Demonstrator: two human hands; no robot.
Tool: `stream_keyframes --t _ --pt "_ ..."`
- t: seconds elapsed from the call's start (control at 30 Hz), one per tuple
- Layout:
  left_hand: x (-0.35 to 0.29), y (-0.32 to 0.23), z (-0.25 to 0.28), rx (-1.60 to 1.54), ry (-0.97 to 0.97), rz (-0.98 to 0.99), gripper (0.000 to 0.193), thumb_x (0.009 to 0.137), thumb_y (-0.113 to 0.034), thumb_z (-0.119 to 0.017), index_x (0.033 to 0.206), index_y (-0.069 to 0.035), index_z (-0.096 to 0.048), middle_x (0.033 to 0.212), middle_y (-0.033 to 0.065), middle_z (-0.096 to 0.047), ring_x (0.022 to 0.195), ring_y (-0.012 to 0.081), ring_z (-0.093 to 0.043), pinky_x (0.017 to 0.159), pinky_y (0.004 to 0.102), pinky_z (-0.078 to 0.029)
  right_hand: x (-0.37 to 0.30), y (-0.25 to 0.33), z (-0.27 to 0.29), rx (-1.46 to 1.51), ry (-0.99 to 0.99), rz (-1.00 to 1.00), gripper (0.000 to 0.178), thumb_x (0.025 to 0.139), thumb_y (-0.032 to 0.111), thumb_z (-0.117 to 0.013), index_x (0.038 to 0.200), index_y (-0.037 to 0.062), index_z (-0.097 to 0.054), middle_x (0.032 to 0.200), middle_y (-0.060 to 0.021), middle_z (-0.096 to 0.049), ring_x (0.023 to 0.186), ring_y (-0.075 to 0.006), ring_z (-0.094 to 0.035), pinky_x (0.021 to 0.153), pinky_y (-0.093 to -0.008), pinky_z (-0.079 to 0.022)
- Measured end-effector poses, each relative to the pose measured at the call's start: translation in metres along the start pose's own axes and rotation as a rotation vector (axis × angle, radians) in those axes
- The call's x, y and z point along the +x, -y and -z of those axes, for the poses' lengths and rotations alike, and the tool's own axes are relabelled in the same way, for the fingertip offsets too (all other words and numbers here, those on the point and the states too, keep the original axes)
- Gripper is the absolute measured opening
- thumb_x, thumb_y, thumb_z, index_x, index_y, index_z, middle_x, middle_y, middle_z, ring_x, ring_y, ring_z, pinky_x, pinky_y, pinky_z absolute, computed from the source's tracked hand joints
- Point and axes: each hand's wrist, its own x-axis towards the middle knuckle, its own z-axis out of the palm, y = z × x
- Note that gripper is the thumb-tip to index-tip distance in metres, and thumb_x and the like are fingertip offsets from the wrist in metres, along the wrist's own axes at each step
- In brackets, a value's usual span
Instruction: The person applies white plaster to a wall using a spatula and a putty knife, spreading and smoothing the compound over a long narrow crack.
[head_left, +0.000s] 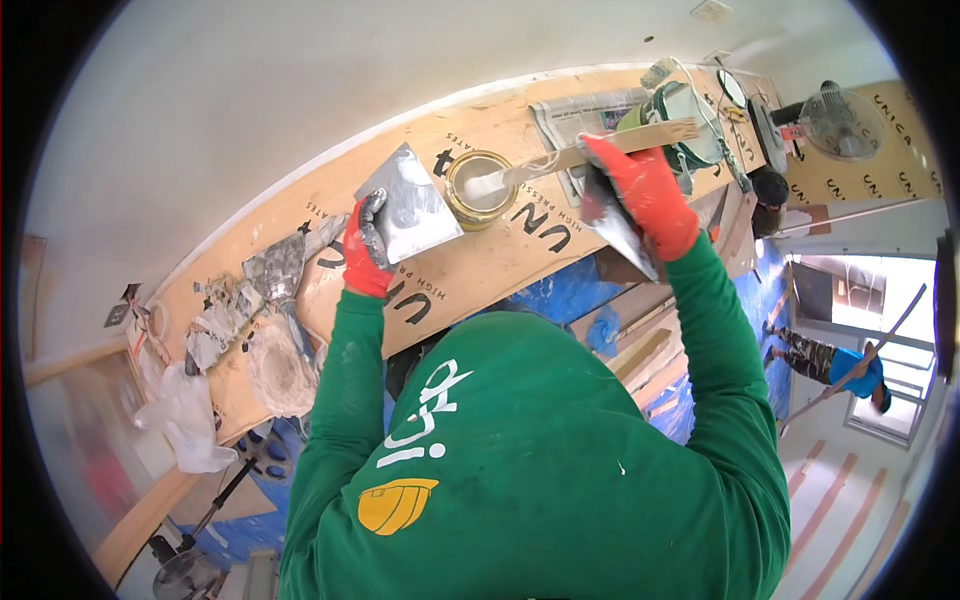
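My left hand (370, 248), in a red glove with a smeared grey palm, is closed on a flat metal putty spreader (418, 210) held left of a round open tin (461, 208). Pale paste (487, 184) shows inside the tin. My right hand (650, 195), in a red glove, grips a long wooden stick (560, 160) whose far left end reaches into the tin, with white paste on it. A second metal spreader (615, 222) is also in my right hand, hanging below the stick; the fingers' exact hold is partly hidden.
A board-covered bench (400, 140) runs along the wall. On it lie a newspaper (575, 112), a green bucket (692, 110) and crumpled, paste-smeared wrapping (230, 315). A fan (840, 122) stands at far right. Another person (850, 370) in blue carries a long board.
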Motion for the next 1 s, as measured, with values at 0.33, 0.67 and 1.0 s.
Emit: stream_keyframes --t 0.33,0.67,1.0 --pt "0.014 -0.028 -0.041 0.58 0.424 -0.251 0.036 0.101 -0.018 -0.039 0.123 0.004 -0.057 0.11 0.0194 -0.067 0.098 0.0271 -0.064 0.087 0.0347 -0.05 -0.051 0.1 0.028 0.033 -0.171 0.051 0.026 0.089 0.019 -0.07 0.107 0.0004 -0.069 0.096 -0.0022 -0.066 0.089 -0.0083 -0.057 0.081 -0.0241 -0.045" --pt "0.013 -0.049 -0.084 -0.204 0.318 0.319 0.037 0.105 -0.027 -0.04 0.121 0.002 -0.058 0.11 0.0086 -0.067 0.096 0.0166 -0.066 0.083 0.0306 -0.055 -0.061 0.067 0.012 -0.163 0.089 0.198 0.033 0.086 0.016 -0.073 0.113 -0.0006 -0.066 0.096 -0.0072 -0.07 0.087 -0.0084 -0.062 0.078 -0.0254 -0.051" --pt "0.022 -0.04 -0.081 -0.14 0.233 0.32 0.038 0.103 -0.033 -0.045 0.112 0.0 -0.062 0.099 0.006 -0.067 0.086 0.014 -0.064 0.074 0.0282 -0.053 -0.065 0.095 0.006 -0.508 0.333 0.58 0.038 0.077 0.008 -0.078 0.112 0.0012 -0.064 0.104 -0.0154 -0.068 0.093 -0.0279 -0.067 0.079 -0.0358 -0.054"
